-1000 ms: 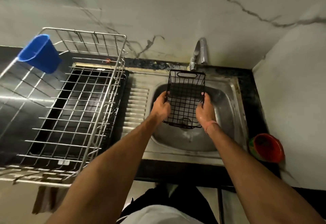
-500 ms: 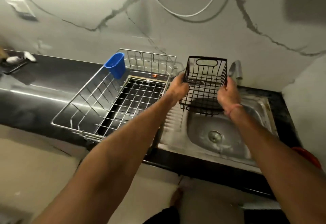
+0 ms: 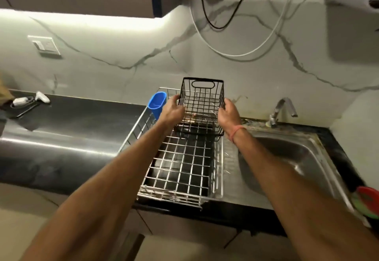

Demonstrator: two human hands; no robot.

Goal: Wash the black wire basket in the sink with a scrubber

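Note:
The black wire basket point(image 3: 202, 100) hangs upright over the far end of the steel dish rack point(image 3: 184, 170), left of the sink point(image 3: 287, 158). My left hand point(image 3: 173, 109) grips its left side and my right hand point(image 3: 228, 113) grips its right side. Its handle slot faces me at the top of the far wall. The basket's base sits just above the rack's wires; whether it touches them I cannot tell. No scrubber shows clearly in view.
A blue plastic cup point(image 3: 156, 103) hangs on the rack's far left corner. The tap point(image 3: 282, 109) stands behind the sink. A red and green bowl point(image 3: 367, 203) sits at the right counter edge. White items point(image 3: 30, 100) lie on the dark counter far left. Cables hang on the wall.
Both hands have carried the basket up out of the sink and leftward, to above the dish rack. The view has swung left and up with it.

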